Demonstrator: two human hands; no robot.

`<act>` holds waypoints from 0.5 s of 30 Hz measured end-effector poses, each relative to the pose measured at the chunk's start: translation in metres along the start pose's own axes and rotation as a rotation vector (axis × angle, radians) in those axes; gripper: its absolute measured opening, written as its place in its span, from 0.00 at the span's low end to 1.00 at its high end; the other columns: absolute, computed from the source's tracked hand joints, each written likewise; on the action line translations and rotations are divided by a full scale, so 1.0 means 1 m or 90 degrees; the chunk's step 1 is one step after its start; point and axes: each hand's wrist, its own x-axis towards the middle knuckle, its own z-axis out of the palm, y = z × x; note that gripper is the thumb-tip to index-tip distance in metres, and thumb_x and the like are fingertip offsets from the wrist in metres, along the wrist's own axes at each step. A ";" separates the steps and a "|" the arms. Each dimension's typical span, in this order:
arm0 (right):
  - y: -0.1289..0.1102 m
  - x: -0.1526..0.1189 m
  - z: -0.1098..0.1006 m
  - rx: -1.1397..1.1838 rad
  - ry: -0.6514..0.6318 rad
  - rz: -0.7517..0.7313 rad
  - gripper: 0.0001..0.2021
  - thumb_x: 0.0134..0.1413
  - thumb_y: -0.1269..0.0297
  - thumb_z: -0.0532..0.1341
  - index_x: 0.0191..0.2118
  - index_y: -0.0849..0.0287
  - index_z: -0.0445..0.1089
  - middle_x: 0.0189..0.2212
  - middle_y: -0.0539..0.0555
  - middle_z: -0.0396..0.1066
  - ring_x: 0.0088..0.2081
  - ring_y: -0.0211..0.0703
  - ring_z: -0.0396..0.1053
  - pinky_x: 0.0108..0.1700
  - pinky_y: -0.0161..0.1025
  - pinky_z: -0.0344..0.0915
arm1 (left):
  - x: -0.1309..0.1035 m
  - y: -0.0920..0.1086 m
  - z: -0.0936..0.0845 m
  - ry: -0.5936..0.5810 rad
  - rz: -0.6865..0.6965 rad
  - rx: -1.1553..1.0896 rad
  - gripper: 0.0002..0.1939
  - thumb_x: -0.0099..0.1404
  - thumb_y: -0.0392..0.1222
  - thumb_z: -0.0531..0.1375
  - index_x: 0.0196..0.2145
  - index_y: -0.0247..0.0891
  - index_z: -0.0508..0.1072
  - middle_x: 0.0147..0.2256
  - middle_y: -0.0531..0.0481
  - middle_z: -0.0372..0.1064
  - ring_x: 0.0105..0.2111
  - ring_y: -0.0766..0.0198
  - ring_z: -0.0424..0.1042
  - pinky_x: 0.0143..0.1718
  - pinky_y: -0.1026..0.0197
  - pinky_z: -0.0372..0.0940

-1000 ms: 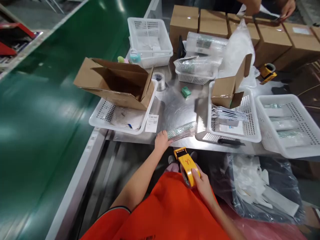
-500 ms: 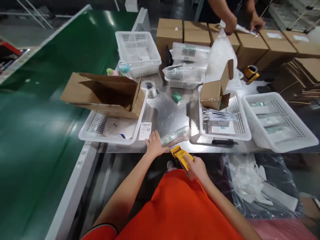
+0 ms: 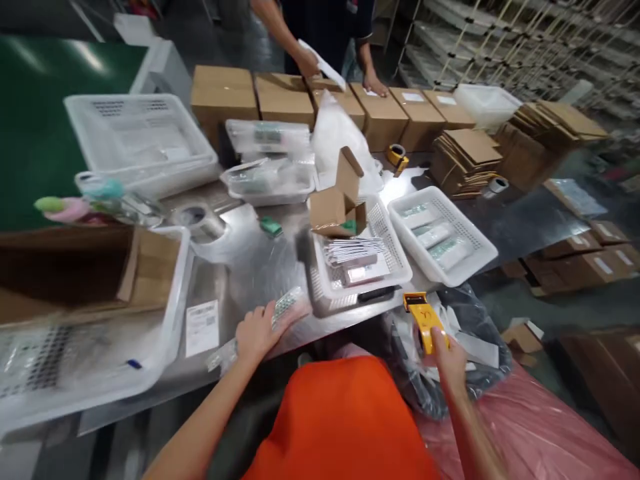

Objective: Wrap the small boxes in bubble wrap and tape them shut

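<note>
My left hand (image 3: 256,331) is over the middle of a long, clear plastic-wrapped pack (image 3: 291,305) at the table's front edge. Its fingers curl on the pack, whose ends stick out on both sides. In my right hand (image 3: 450,360) is a yellow tape dispenser (image 3: 424,320), gripped by its near end and held off to the right, above the lined waste bin. Left of the pack, a printed label (image 3: 202,328) lies on the metal table. A black-handled tool (image 3: 376,295) rests by the front of the middle basket.
White baskets (image 3: 400,263) hold a small open carton (image 3: 330,210), folded papers and wrapped packs. A large open carton (image 3: 155,263) sits left. Across the table, a co-worker's hands (image 3: 375,85) are at a row of boxes (image 3: 285,100). The lined bin (image 3: 487,327) stands front right.
The view has turned right. My left hand has gone from beside the pack to on top of it. My right hand has swung right with the tape dispenser, away from the pack.
</note>
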 end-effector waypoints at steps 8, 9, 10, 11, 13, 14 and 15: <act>0.037 0.107 0.040 -0.204 -0.047 -0.203 0.16 0.56 0.46 0.53 0.31 0.53 0.66 0.26 0.60 0.73 0.30 0.54 0.71 0.35 0.45 0.61 | 0.008 0.006 0.007 -0.037 -0.011 -0.041 0.41 0.64 0.53 0.60 0.71 0.39 0.55 0.69 0.38 0.57 0.58 0.44 0.72 0.51 0.47 0.72; 0.039 0.119 0.046 -0.208 -0.054 -0.252 0.15 0.57 0.48 0.53 0.31 0.53 0.65 0.27 0.61 0.73 0.31 0.55 0.71 0.38 0.47 0.62 | 0.009 0.006 0.007 -0.063 -0.021 -0.053 0.40 0.65 0.52 0.59 0.71 0.41 0.55 0.68 0.41 0.59 0.57 0.45 0.73 0.50 0.46 0.73; 0.039 0.129 0.052 -0.210 -0.060 -0.296 0.14 0.58 0.49 0.53 0.30 0.53 0.65 0.28 0.62 0.74 0.33 0.57 0.72 0.42 0.49 0.62 | 0.010 0.007 0.007 -0.085 -0.030 -0.059 0.39 0.65 0.52 0.57 0.71 0.42 0.56 0.67 0.42 0.62 0.55 0.45 0.74 0.49 0.45 0.73; 0.038 0.140 0.057 -0.213 -0.065 -0.329 0.13 0.59 0.50 0.54 0.30 0.53 0.65 0.29 0.63 0.74 0.35 0.58 0.72 0.46 0.50 0.62 | 0.012 0.009 0.007 -0.101 -0.039 -0.057 0.38 0.65 0.52 0.57 0.70 0.42 0.57 0.65 0.42 0.65 0.55 0.45 0.75 0.49 0.45 0.73; 0.034 0.160 0.068 -0.219 -0.071 -0.365 0.11 0.59 0.53 0.55 0.30 0.53 0.65 0.30 0.62 0.74 0.38 0.58 0.72 0.52 0.52 0.61 | 0.014 0.011 0.008 -0.125 -0.064 -0.039 0.37 0.65 0.51 0.54 0.70 0.42 0.57 0.62 0.41 0.69 0.52 0.45 0.77 0.48 0.43 0.73; 0.031 0.168 0.073 -0.226 -0.075 -0.378 0.10 0.59 0.55 0.55 0.30 0.53 0.65 0.30 0.62 0.73 0.39 0.58 0.72 0.54 0.53 0.60 | 0.015 0.012 0.009 -0.132 -0.075 -0.029 0.37 0.65 0.52 0.52 0.70 0.43 0.58 0.61 0.42 0.70 0.51 0.45 0.77 0.48 0.43 0.73; 0.028 0.176 0.078 -0.233 -0.078 -0.388 0.10 0.60 0.55 0.55 0.31 0.54 0.66 0.30 0.62 0.73 0.39 0.58 0.72 0.56 0.53 0.60 | 0.016 0.014 0.011 -0.134 -0.082 -0.023 0.36 0.65 0.52 0.51 0.69 0.47 0.59 0.60 0.45 0.71 0.51 0.46 0.78 0.48 0.42 0.73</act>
